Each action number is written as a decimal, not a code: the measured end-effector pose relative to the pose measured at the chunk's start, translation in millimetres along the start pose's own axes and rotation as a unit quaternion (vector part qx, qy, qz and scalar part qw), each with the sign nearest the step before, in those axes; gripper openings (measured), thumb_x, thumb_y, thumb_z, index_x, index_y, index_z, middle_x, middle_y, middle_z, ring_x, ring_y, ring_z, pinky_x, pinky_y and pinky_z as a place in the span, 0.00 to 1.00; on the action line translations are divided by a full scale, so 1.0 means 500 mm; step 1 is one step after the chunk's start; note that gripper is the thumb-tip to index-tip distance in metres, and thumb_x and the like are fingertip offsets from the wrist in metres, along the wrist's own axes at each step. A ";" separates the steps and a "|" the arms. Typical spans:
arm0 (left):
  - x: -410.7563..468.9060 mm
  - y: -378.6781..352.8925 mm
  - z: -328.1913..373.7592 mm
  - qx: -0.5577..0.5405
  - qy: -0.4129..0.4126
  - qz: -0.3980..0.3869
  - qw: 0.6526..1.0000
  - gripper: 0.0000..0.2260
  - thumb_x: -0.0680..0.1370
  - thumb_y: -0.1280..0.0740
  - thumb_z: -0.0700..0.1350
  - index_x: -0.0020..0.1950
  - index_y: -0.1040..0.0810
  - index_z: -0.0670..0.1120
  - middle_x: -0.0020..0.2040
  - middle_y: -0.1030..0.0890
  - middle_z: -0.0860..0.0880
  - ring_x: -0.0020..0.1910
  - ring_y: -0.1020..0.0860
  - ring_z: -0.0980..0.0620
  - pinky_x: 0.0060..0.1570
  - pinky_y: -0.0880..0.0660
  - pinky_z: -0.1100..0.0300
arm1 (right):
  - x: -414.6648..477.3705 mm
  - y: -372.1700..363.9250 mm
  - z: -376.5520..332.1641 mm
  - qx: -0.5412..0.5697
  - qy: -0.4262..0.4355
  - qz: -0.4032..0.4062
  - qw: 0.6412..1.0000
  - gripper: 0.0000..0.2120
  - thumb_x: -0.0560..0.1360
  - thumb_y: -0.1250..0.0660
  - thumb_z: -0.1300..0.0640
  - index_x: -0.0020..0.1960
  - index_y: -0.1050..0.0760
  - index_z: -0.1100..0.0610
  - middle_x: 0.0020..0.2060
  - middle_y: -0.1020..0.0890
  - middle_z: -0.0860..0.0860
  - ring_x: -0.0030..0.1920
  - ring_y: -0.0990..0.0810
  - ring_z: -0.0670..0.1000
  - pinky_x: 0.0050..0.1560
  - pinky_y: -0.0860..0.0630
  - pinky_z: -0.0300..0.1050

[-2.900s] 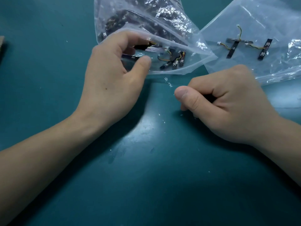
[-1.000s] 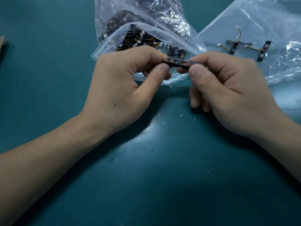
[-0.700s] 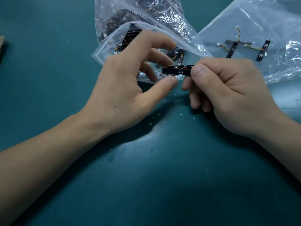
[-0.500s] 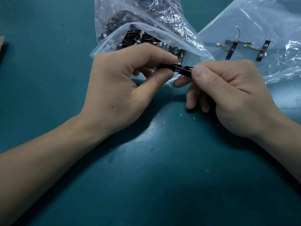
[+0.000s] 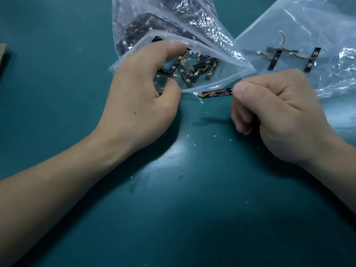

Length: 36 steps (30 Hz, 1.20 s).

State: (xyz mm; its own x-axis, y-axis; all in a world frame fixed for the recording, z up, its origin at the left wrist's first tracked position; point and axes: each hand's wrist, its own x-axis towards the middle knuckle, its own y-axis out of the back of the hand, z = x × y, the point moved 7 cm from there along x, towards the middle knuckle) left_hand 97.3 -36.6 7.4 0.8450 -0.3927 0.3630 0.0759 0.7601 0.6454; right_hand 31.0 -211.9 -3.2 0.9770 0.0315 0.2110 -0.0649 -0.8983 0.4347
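Just above the teal worktop point(image 5: 192, 209), at mid-frame, a slim black circuit strip point(image 5: 216, 93) lies level in the air, held at its right end. It is narrow and flat, with faint pale print along its face. Thin orange, red and yellow wires run along it to a small white plug point(image 5: 195, 94) at the free left end. The right hand point(image 5: 279, 116) pinches the strip between thumb and curled fingers point(image 5: 240, 91). The left hand point(image 5: 138, 99) reaches into the mouth of a clear plastic bag point(image 5: 221, 45) holding a heap of like strips point(image 5: 188, 74). Its fingers are curved with the thumb apart from them, and whether they grip anything cannot be told through the blur. A second clear bag point(image 5: 308, 26) to the right holds a few more strips point(image 5: 274, 59).
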 end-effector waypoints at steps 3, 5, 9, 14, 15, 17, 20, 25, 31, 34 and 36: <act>-0.014 0.007 0.035 -0.016 -0.076 -0.009 0.997 0.17 0.75 0.36 0.35 0.62 0.18 0.43 0.57 0.18 0.54 0.56 0.23 0.61 0.60 0.32 0.68 | 0.001 0.000 0.007 0.015 -0.007 0.002 1.000 0.22 0.81 0.42 0.51 0.30 0.30 0.58 0.25 0.23 0.56 0.26 0.26 0.55 0.32 0.31 0.46; -0.023 -0.002 0.055 -0.013 -0.127 -0.040 0.991 0.12 0.77 0.34 0.39 0.59 0.18 0.42 0.53 0.18 0.53 0.53 0.21 0.57 0.58 0.30 0.64 | 0.001 0.000 0.007 0.022 -0.007 -0.003 1.000 0.22 0.81 0.42 0.51 0.30 0.30 0.59 0.25 0.23 0.56 0.26 0.26 0.54 0.32 0.31 0.45; -0.029 -0.008 0.068 0.004 -0.166 -0.038 0.985 0.04 0.80 0.30 0.41 0.52 0.16 0.43 0.44 0.19 0.55 0.44 0.21 0.55 0.51 0.27 0.66 | 0.001 -0.005 0.002 0.015 -0.010 -0.025 1.000 0.21 0.78 0.42 0.50 0.27 0.30 0.52 0.25 0.23 0.53 0.28 0.26 0.56 0.32 0.30 0.49; -0.027 -0.014 0.064 -0.029 -0.165 -0.067 0.984 0.04 0.81 0.29 0.42 0.49 0.16 0.44 0.42 0.18 0.56 0.41 0.22 0.59 0.47 0.29 0.72 | -0.006 -0.022 -0.017 -0.093 0.048 -0.127 0.986 0.20 0.78 0.43 0.50 0.31 0.24 0.53 0.26 0.24 0.47 0.30 0.25 0.50 0.34 0.32 0.42; -0.028 -0.018 0.064 -0.030 -0.167 -0.076 0.982 0.04 0.81 0.29 0.43 0.50 0.16 0.45 0.42 0.18 0.56 0.41 0.21 0.58 0.46 0.28 0.70 | -0.008 -0.026 -0.022 -0.116 0.069 -0.142 0.981 0.20 0.79 0.44 0.51 0.32 0.24 0.55 0.26 0.25 0.47 0.30 0.25 0.49 0.35 0.31 0.42; -0.029 -0.021 0.064 -0.046 -0.163 -0.079 0.982 0.05 0.82 0.30 0.45 0.56 0.18 0.46 0.41 0.17 0.55 0.40 0.20 0.55 0.45 0.25 0.65 | -0.010 -0.027 -0.025 -0.129 0.090 -0.137 0.978 0.20 0.80 0.44 0.52 0.33 0.24 0.57 0.27 0.24 0.48 0.30 0.25 0.48 0.35 0.30 0.44; -0.022 -0.008 0.048 -0.148 -0.097 -0.049 0.983 0.12 0.83 0.35 0.45 0.66 0.29 0.48 0.40 0.19 0.50 0.39 0.20 0.49 0.42 0.25 0.55 | -0.009 -0.014 -0.018 -0.063 0.063 -0.081 0.993 0.20 0.81 0.43 0.52 0.34 0.23 0.54 0.28 0.22 0.49 0.29 0.24 0.48 0.34 0.31 0.38; -0.015 -0.011 0.033 -0.175 -0.061 -0.097 0.978 0.13 0.82 0.38 0.48 0.52 0.21 0.39 0.34 0.23 0.50 0.34 0.26 0.56 0.38 0.32 0.62 | -0.002 0.000 0.003 0.081 -0.012 -0.033 0.996 0.18 0.80 0.42 0.49 0.38 0.21 0.57 0.33 0.19 0.57 0.29 0.23 0.46 0.30 0.28 0.39; -0.027 -0.022 0.050 -0.085 -0.084 -0.125 0.985 0.08 0.81 0.34 0.40 0.44 0.20 0.41 0.31 0.28 0.58 0.30 0.30 0.59 0.34 0.36 0.71 | -0.005 -0.012 0.004 0.031 -0.012 -0.062 0.998 0.19 0.81 0.42 0.48 0.38 0.19 0.52 0.32 0.17 0.56 0.31 0.21 0.50 0.32 0.27 0.38; -0.028 -0.022 0.050 -0.074 -0.079 -0.126 0.986 0.08 0.81 0.34 0.39 0.43 0.20 0.41 0.31 0.28 0.58 0.29 0.31 0.60 0.34 0.37 0.72 | -0.004 -0.012 0.001 0.010 -0.010 -0.056 0.998 0.18 0.81 0.42 0.47 0.40 0.18 0.51 0.33 0.17 0.51 0.30 0.22 0.49 0.32 0.28 0.37; -0.029 -0.022 0.051 -0.069 -0.079 -0.126 0.986 0.08 0.81 0.34 0.39 0.43 0.21 0.41 0.29 0.29 0.57 0.28 0.32 0.60 0.33 0.37 0.72 | -0.005 -0.011 -0.003 -0.005 -0.002 -0.054 0.998 0.17 0.82 0.42 0.48 0.43 0.18 0.50 0.33 0.17 0.48 0.30 0.22 0.47 0.33 0.29 0.36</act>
State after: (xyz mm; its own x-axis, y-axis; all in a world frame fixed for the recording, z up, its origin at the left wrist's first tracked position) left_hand 70.8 -52.3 12.2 0.6971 -0.6466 0.3098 0.3538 0.6860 0.6359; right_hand 28.6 -206.5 -4.9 0.9790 0.1273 0.1591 0.0396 -0.8847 0.4644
